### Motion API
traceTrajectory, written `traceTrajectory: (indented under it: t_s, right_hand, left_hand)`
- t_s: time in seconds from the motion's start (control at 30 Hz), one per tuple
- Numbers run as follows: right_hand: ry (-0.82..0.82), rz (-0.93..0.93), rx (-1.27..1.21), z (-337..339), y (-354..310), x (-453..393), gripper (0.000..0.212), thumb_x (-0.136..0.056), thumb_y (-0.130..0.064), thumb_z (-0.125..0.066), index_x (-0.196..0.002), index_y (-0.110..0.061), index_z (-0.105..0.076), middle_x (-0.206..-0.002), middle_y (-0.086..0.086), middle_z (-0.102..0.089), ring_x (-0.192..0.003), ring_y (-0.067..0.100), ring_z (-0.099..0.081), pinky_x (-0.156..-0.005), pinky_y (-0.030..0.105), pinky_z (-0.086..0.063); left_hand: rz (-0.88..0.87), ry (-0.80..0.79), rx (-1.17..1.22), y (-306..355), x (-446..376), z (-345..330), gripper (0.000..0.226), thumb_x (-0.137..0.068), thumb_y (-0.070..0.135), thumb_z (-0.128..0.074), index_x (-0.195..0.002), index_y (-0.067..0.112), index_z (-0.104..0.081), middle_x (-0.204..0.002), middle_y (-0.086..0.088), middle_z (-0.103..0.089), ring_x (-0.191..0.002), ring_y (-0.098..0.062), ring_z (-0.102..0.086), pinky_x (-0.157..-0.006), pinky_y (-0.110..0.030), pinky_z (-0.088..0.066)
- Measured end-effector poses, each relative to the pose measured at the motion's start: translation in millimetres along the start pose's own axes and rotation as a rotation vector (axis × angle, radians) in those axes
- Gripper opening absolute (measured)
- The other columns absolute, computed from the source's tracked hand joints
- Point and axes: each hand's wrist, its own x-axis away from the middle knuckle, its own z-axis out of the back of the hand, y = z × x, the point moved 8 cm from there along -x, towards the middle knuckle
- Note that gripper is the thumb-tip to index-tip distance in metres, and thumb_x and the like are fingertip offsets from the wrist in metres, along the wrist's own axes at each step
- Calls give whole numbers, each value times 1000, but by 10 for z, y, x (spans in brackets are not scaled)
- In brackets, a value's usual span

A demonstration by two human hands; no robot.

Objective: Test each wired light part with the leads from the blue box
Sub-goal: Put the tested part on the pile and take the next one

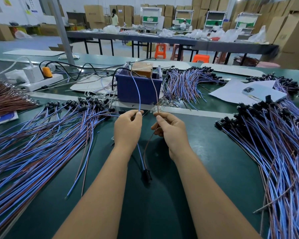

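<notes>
Green matting (205, 149) is spreading under piles of blue and brown wired parts to left and right, with the blue box (139, 90) standing at the far centre. I am pinching the blue lead (135, 88) in my left hand (128, 128) and the brown lead (155, 90) in my right hand (171, 130), each against a wire of the light part (146, 175) dangling near me. I judge I should be keeping both contacts firm and the bare ends apart.

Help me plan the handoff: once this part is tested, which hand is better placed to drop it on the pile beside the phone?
Right hand, probably. That pile and the phone lie on its side; the left hand would have to cross over.
</notes>
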Motion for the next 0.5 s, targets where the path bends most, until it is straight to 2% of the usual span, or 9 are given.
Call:
traceTrajectory:
  t_s: [0.23,0.3,0.4,0.5]
  right_hand:
    - [-30,15,30,-42,-9,11,20,-96,-6,-54,-89,-19,-68,-62,4,-62,-47,3,-51,-49,11,-41]
    - [-32,16,28,-43,-9,11,20,-96,-6,-55,-89,-19,-68,-62,4,-62,-47,3,-51,-49,12,-41]
    - [-38,17,29,-49,-3,10,20,-96,-6,-55,-89,-19,-68,-62,5,-63,-47,3,-51,-49,12,-42]
    - [-45,16,44,-51,1,7,19,-96,-5,-55,-91,-17,-69,-63,4,-63,-48,2,-53,-48,12,-41]
  left_hand:
    - [13,-18,-32,-15,5,-9,19,-93,22,-53,-93,22,-73,-45,15,-52,-43,-2,-42,-50,-25,-32]
    - [13,-15,-40,-2,12,0,19,-93,23,-54,-91,23,-72,-52,10,-57,-47,-3,-44,-52,-27,-37]
    - [8,-20,-60,16,20,-1,18,-93,22,-54,-89,24,-72,-73,-2,-70,-66,-12,-57,-63,-32,-47]
    - [0,-17,-90,19,17,-7,19,-92,21,-55,-88,23,-73,-69,4,-68,-64,-11,-55,-60,-27,-42]
